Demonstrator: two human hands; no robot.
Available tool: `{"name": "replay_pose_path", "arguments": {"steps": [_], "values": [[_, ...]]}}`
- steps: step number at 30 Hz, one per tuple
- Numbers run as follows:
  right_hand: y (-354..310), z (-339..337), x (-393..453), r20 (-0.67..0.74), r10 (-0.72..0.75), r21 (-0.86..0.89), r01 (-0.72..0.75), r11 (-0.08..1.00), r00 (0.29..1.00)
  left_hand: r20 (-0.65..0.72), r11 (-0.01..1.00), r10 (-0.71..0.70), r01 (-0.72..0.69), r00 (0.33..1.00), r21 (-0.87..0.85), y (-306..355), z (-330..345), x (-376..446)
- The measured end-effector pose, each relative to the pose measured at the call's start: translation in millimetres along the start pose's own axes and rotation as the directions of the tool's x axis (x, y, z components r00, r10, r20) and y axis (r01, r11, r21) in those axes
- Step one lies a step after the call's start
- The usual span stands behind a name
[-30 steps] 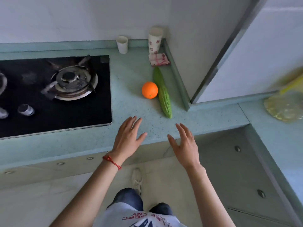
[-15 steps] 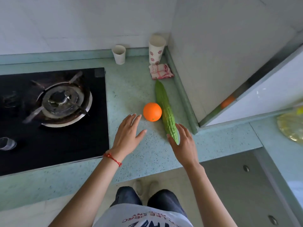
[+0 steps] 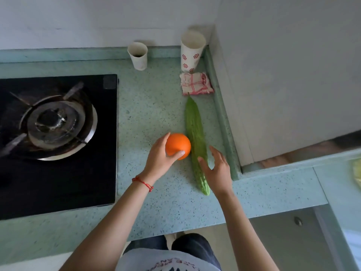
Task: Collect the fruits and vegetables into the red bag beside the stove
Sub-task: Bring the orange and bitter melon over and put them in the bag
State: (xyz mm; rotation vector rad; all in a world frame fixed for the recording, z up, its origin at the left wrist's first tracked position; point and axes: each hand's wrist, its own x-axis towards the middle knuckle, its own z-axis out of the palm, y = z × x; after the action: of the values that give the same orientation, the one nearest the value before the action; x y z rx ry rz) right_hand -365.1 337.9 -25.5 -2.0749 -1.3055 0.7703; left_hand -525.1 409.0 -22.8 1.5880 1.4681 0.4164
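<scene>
An orange [image 3: 178,144] rests on the pale green counter [image 3: 152,106], right of the stove. My left hand [image 3: 159,159] wraps it from the left, with fingers over its far side and the thumb on its front. A long bumpy green bitter gourd [image 3: 194,133] lies lengthwise just right of the orange. My right hand [image 3: 216,170] hovers over the gourd's near end with fingers spread, holding nothing. A folded red-and-white checked item [image 3: 196,84], perhaps the folded bag, lies beyond the gourd's far tip. I cannot tell if it is the red bag.
A black gas stove [image 3: 56,133] fills the left of the counter. Two paper cups [image 3: 137,55] [image 3: 192,50] stand by the back wall. A white wall panel [image 3: 283,85] bounds the counter on the right. Something yellowish [image 3: 357,173] shows at the right edge.
Both hands have moved forward over the counter. My left hand has reached the orange and closed around it. My right hand has come over the gourd's near end.
</scene>
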Motion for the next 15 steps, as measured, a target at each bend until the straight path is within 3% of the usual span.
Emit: {"name": "replay_pose_path", "arguments": {"steps": [8, 15], "values": [[5, 11, 20, 0.035, 0.056, 0.103, -0.059, 0.993, 0.998, -0.024, 0.964, -0.176, 0.168, 0.984, -0.204, 1, 5, 8], [2, 17, 30, 0.056, 0.145, 0.083, -0.150, 0.985, 0.988, -0.077, 0.880, -0.307, 0.252, 0.949, -0.402, -15, -7, -3]]}}
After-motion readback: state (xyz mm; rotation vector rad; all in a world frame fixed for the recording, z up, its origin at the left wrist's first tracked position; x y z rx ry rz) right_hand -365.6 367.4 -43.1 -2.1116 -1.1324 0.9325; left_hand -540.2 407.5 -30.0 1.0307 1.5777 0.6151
